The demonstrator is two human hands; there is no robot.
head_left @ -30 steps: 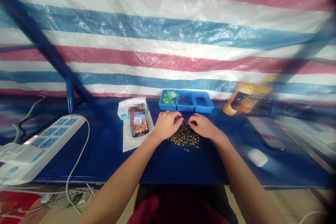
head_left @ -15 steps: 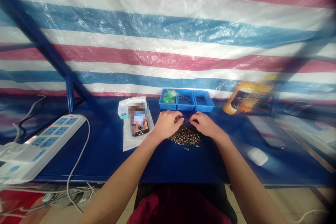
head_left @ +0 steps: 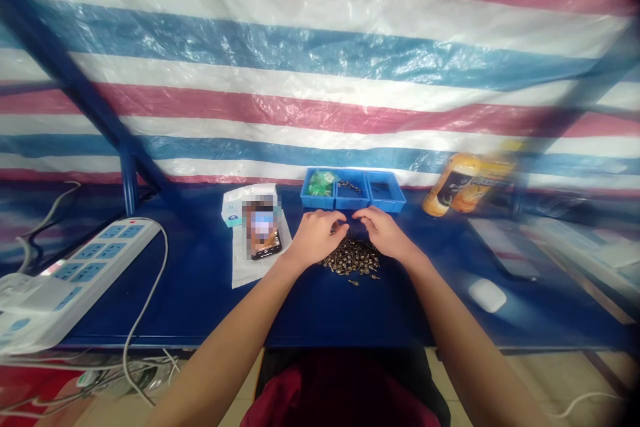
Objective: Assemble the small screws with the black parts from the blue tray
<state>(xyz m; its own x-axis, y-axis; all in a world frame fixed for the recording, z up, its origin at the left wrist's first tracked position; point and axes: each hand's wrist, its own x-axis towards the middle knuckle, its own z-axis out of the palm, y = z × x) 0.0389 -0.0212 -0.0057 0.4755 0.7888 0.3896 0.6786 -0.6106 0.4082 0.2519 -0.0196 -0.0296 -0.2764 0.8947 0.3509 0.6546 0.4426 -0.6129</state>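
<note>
A heap of small brassy screws (head_left: 353, 257) lies on the blue table, with a few loose ones at its near edge. At the heap's far left side is my left hand (head_left: 319, 236), its fingers curled in and its thumb close to them. Opposite it, above the right part of the heap, my right hand (head_left: 384, 233) has its thumb and fingertips drawn together. The fingertips of both hands almost meet. Anything between them is too small to make out. Just beyond stand three joined blue bins (head_left: 351, 203); the middle one holds some dark screws.
A green packet (head_left: 321, 182) fills the left bin. Left of the hands, a phone (head_left: 267, 250) rests on a white tissue pack (head_left: 241, 267). A power strip (head_left: 100, 260) is farther left. Orange bottles (head_left: 453, 183), another phone (head_left: 503, 250) and a white case (head_left: 487, 295) are at right.
My right hand has moved left and slightly up, closer to my left hand, with its fingertips shifting toward the left one's. The left hand stays nearly in place.
</note>
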